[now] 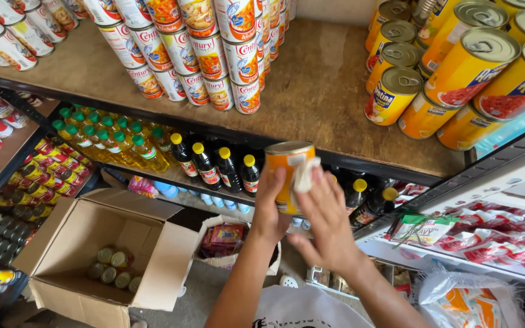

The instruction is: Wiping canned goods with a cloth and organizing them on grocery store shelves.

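Orange can [287, 173] in both hands, cloth [305, 173] against it

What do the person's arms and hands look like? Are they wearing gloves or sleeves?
No gloves. The left hand and right hand are bare, with no rings or watch showing. Both forearms are bare too, with no sleeves in view. Below them shows a white shirt with dark print.

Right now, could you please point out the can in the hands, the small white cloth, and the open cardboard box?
can [285, 167], head view, on its orange side near the top.
white cloth [304, 175], head view, on its middle fold.
cardboard box [171, 255], head view, on its right wall.
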